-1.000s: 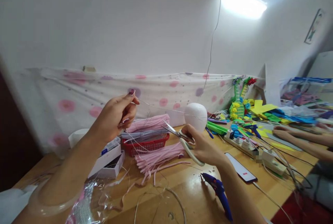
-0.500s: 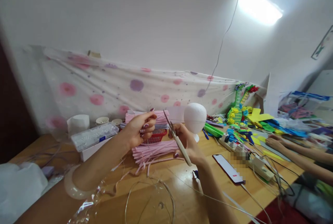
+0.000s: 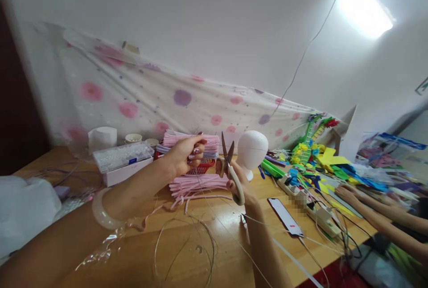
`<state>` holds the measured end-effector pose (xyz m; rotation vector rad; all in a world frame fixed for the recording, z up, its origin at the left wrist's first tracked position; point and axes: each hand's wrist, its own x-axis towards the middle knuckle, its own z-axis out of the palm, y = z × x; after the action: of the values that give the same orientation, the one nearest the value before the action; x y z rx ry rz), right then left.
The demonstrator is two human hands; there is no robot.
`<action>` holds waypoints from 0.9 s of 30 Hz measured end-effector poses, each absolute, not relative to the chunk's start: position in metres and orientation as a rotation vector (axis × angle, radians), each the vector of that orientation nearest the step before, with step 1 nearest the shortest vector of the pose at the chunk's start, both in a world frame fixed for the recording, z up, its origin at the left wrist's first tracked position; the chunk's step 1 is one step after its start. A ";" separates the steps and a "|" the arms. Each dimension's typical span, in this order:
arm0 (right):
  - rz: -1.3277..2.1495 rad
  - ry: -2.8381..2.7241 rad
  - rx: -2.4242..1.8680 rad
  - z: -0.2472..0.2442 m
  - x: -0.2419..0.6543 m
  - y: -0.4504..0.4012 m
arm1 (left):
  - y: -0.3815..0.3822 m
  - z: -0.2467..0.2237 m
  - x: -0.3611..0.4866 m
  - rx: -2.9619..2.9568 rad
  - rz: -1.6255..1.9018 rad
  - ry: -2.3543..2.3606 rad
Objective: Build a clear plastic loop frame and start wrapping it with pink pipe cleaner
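Note:
My left hand [image 3: 188,153] is raised over the table with its fingers pinched on a thin wire [image 3: 218,220], which trails down to the right. My right hand [image 3: 246,185] grips scissors [image 3: 228,156] by their pale handles, blades parted and pointing up, a little to the right of my left hand. Below and behind my hands lie a bundle of pink pipe-cleaner-like stems [image 3: 197,185] and a second pink bundle [image 3: 210,142] above a red basket [image 3: 207,166]. A loose coil of wire [image 3: 213,254] rests on the table nearer me.
A white foam head [image 3: 253,147] stands behind my right hand. To the right are a phone [image 3: 284,216], a power strip [image 3: 326,223] with cables, and colourful craft pieces [image 3: 329,156]. Another person's hands [image 3: 349,194] rest there. A clear bead box [image 3: 123,153] sits left.
The scissors have opened and turned more upright in my right hand. My left hand stays pinched, slightly shifted. The whole view has tilted and swung a little left.

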<state>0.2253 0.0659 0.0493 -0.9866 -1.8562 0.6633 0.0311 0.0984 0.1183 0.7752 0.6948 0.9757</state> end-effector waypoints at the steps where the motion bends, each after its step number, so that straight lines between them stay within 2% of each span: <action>1: 0.672 -1.846 -0.988 0.049 0.224 0.066 | 0.099 0.118 0.030 0.770 0.980 0.700; 15: 0.708 -1.810 -1.005 0.040 0.215 0.078 | 0.102 0.114 0.032 0.758 1.017 0.727; 27: 0.475 -1.770 -1.092 0.031 0.213 0.086 | 0.107 0.107 0.033 0.731 1.010 0.745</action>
<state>0.2127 0.0861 0.0308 -1.0916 -1.7696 0.4747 0.0330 0.1067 0.1069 0.7313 0.7448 1.0102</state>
